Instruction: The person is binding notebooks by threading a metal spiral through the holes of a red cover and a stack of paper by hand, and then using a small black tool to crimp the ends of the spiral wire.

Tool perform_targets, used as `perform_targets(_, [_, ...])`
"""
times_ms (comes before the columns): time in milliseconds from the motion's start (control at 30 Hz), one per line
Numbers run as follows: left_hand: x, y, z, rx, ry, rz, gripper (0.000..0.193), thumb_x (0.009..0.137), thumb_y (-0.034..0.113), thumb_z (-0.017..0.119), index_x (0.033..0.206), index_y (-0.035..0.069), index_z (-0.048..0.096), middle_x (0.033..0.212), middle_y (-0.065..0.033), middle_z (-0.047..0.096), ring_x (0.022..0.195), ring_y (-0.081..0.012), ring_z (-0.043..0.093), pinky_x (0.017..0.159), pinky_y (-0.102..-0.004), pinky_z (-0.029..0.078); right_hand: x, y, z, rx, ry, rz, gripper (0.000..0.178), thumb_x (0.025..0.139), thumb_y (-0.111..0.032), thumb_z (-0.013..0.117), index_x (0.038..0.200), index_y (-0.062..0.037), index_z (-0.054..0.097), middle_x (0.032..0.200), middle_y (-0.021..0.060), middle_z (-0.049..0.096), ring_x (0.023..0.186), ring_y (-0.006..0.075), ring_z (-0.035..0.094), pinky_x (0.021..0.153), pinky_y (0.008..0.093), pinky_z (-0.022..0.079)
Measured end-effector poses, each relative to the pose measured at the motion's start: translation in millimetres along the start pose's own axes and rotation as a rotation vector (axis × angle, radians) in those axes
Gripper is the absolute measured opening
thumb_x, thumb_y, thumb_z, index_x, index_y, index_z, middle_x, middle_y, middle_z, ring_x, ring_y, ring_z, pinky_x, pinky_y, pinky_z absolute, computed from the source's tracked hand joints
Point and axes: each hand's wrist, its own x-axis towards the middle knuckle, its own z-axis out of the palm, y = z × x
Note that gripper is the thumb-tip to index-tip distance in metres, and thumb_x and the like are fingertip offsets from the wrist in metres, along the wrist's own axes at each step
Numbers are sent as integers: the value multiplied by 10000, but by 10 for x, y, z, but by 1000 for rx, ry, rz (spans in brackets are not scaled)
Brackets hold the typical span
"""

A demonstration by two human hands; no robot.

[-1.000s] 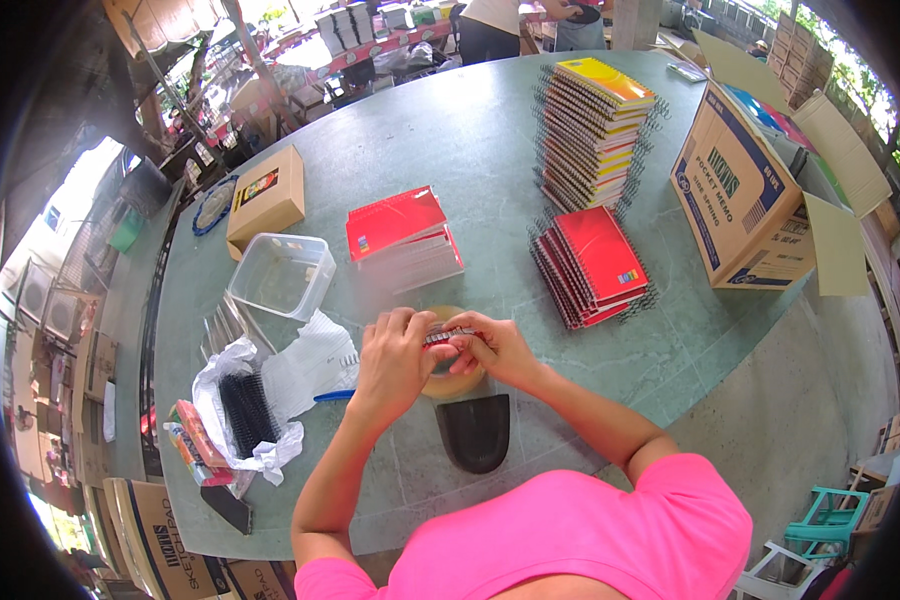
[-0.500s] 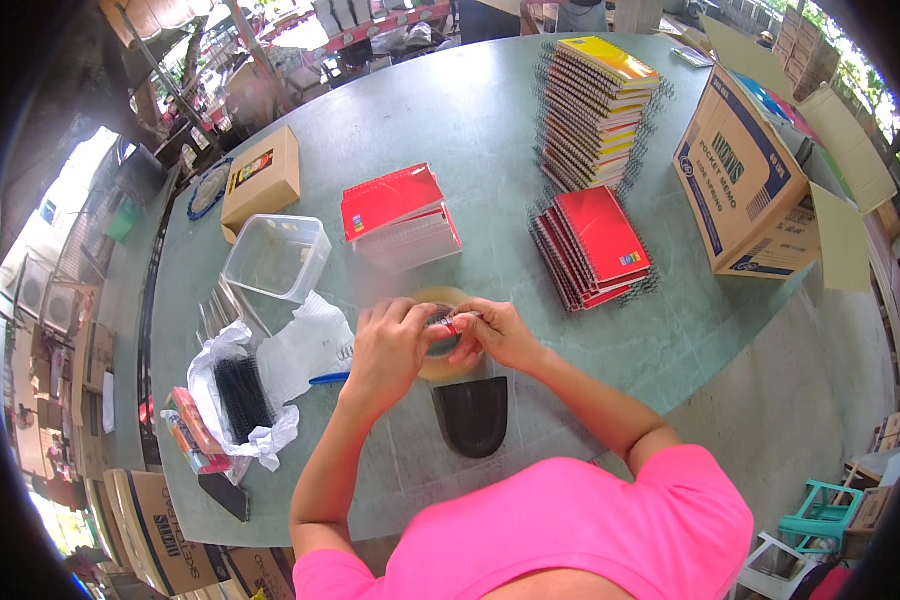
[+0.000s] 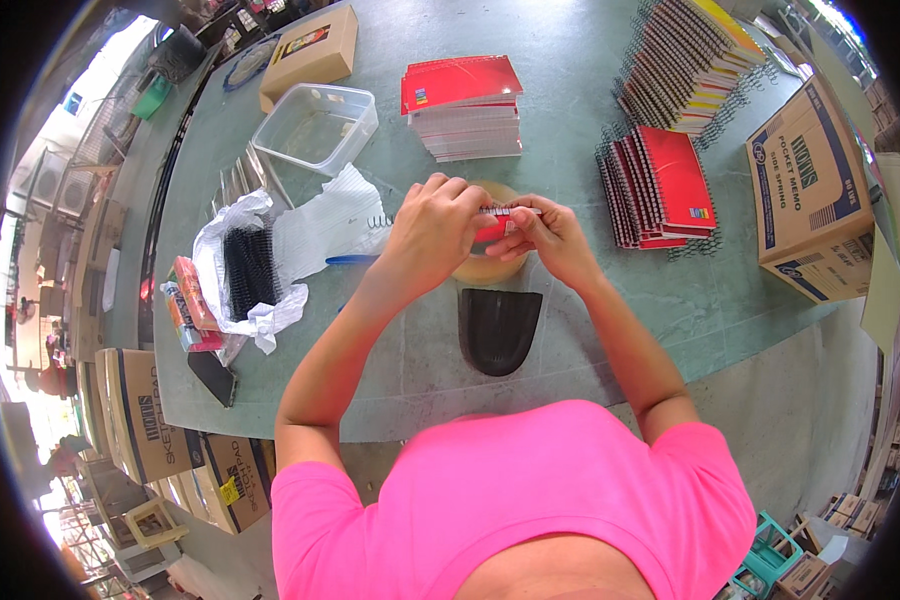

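Observation:
Over the near middle of the table, my left hand is closed on a small red-covered notebook, seen nearly edge-on. My right hand pinches its right end, thumb and fingers together. A dark wire coil pokes out to the left of my left hand; how much of it runs along the notebook's edge is hidden by my fingers. Beneath both hands lies a round tan ring, like a tape roll, partly covered. Nearer to me rests a black rounded plastic piece.
Red unbound notebooks are stacked ahead. Bound red notebooks and a taller spiral-bound stack stand right, beside an open carton. Left are a clear tub, black coils in white paper and a blue pen.
The view has tilted down, so the table's things sit higher in the picture. Both hands stay together on the red notebook, which shows more of its cover between them.

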Motion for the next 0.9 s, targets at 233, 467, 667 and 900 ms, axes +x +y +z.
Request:
perform_targets(233, [-13,-69,77,-112,-110,-22,135,764,103,639,884,48,610,863,-120,589,843,-304,546,747,-394,440,-39,7,28,177,-32,-77,464,981,-367,405,1192,40,478,923,131,653,774,230,687,641,295,561])
perform_targets(467, [47,109,70,58,11,-17,151,770,90,630,906,39,591,902,-112,575,862,-298,539,734,-412,425,8,55,31,17,34,-65,315,948,-214,525,1169,9,513,924,112,649,690,175,680,561,242,547])
perform_targets(667, [-11,-5,28,207,-95,-34,225,803,182,631,986,58,595,952,-102,588,906,-283,540,769,-404,407,-28,-1,132,29,130,-111,275,946,-171,521,1167,-7,521,885,99,645,657,160,674,529,234,541])
perform_targets(900, [-1,7,81,182,-37,-10,254,809,221,637,1000,59,592,948,-103,583,912,-290,537,762,-402,404,-112,-72,107,70,143,-102,278,925,-141,553,1164,0,531,880,81,645,664,151,674,502,229,533])
